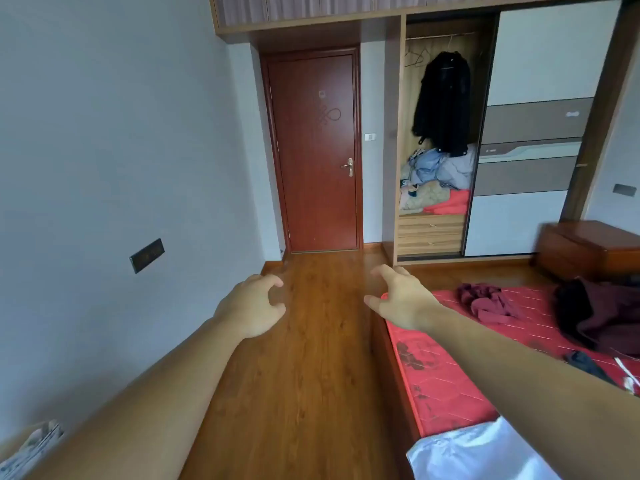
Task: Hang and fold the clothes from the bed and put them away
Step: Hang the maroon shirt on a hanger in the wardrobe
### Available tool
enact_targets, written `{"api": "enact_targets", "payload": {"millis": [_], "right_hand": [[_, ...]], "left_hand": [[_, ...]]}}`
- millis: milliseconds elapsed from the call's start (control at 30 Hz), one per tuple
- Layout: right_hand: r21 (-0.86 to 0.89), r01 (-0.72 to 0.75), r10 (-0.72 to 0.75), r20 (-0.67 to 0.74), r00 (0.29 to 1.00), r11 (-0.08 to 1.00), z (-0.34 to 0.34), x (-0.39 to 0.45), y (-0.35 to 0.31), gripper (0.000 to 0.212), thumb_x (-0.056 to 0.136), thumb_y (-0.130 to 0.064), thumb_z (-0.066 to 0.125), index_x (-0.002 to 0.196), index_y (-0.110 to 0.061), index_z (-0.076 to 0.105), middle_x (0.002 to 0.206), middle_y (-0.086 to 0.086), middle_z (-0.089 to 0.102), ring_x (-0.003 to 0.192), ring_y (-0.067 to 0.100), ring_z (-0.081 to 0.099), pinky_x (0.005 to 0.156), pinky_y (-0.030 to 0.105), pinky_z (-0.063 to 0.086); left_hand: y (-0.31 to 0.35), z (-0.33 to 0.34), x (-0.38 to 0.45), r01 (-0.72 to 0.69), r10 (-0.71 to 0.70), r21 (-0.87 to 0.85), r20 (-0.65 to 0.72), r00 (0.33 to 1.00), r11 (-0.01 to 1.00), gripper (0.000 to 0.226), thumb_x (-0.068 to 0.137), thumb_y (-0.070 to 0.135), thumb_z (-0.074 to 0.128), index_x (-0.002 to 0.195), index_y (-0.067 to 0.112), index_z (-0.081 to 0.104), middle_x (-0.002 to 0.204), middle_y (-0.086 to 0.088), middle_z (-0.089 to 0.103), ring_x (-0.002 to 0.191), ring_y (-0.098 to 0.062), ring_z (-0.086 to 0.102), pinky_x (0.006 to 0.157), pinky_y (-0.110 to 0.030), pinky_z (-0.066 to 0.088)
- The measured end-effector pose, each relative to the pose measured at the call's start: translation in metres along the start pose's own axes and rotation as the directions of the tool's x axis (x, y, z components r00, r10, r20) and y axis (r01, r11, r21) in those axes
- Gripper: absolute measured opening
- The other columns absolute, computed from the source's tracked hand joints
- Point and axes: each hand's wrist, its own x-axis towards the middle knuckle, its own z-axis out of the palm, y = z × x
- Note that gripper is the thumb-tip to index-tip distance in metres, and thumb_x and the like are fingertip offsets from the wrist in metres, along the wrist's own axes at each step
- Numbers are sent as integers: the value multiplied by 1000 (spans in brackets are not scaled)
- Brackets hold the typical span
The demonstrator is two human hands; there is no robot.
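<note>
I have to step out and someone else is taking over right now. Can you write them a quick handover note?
Left hand and right hand: both held out, fingers loosely curled, holding nothing.
On the bed: a maroon garment, a dark garment and a small dark item.
Wardrobe open: black coat hanging, spare hangers on the rail, clothes pile beneath.
Left: hang or fold everything on the bed.

Pale walls [104, 133], wood floor [311, 358], a shut red-brown door [315, 150], a sliding-door wardrobe [526, 133].
</note>
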Motion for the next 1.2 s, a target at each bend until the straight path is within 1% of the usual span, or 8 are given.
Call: {"api": "enact_targets", "payload": {"millis": [233, 367, 533, 667, 900, 967, 1067, 1200], "right_hand": [[-16, -45, 45, 21, 999, 999, 35, 69, 13, 54, 91, -42, 57, 140, -29, 40, 137, -1, 44, 118, 20, 50, 95, 35, 49], [-110, -56, 58, 9, 998, 992, 53, 136, 14, 54, 91, -45, 56, 141, -29, 41, 137, 0, 45, 124, 22, 47, 99, 38, 46], [-300, -97, 124, 72, 990, 949, 81, 225, 5, 57, 94, -51, 48, 145, -30, 36, 146, 1, 40, 132, 25, 40, 106, 43, 39], [-296, -119, 148, 75, 986, 948, 97, 279, 1, 56, 94, -51, 48, 144, -30, 37, 150, 1, 38, 133, 25, 40, 106, 44, 40], [-253, -189, 211, 62, 976, 949, 113, 369, 31, 56, 93, -52, 50, 143, -29, 38, 146, 1, 41, 128, 24, 45, 102, 42, 44], [-214, -211, 230, 65, 971, 954, 121, 398, 47, 56, 93, -51, 51, 143, -30, 38, 145, 1, 42, 126, 23, 47, 99, 40, 47], [-163, -244, 258, 75, 963, 956, 136, 449, 75, 56, 92, -51, 52, 142, -29, 38, 142, 2, 44, 115, 22, 53, 93, 40, 51], [-102, -279, 288, 86, 954, 955, 153, 535, 116, 57, 93, -49, 52, 144, -27, 37, 139, 4, 45, 111, 23, 56, 88, 39, 54]], "left_hand": [[-32, 39, 76, 7, -7, 9, 45, 999, 1000, 48, 92, 41, 54, 139, 38, 43, 151, 5, 39, 130, -21, 49, 101, -42, 48], [-62, 61, 141, -12, 14, -46, 48, 999, 999, 48, 93, 38, 55, 139, 36, 44, 149, 6, 42, 130, -20, 48, 103, -40, 48], [-111, 77, 224, 1, 9, -96, 95, 995, 995, 49, 93, 38, 57, 140, 35, 44, 149, 5, 42, 132, -20, 46, 104, -40, 46], [-139, 83, 286, 13, -1, -98, 118, 993, 995, 49, 93, 37, 58, 140, 33, 44, 149, 4, 43, 132, -21, 47, 104, -39, 46], [-147, 108, 393, -93, 106, -104, 131, 986, 990, 48, 92, 40, 58, 138, 35, 46, 149, 6, 43, 132, -20, 47, 103, -39, 46], [-147, 122, 425, -109, 123, -102, 141, 982, 989, 48, 92, 40, 58, 138, 35, 46, 150, 6, 41, 131, -20, 47, 101, -36, 46], [-146, 145, 475, -136, 142, -50, 171, 975, 989, 48, 93, 40, 57, 139, 36, 44, 151, 7, 39, 131, -20, 47, 96, -32, 46], [-145, 163, 566, -178, 163, 48, 224, 961, 983, 50, 93, 42, 56, 140, 36, 43, 152, 6, 39, 131, -21, 47, 101, -37, 48]]}}
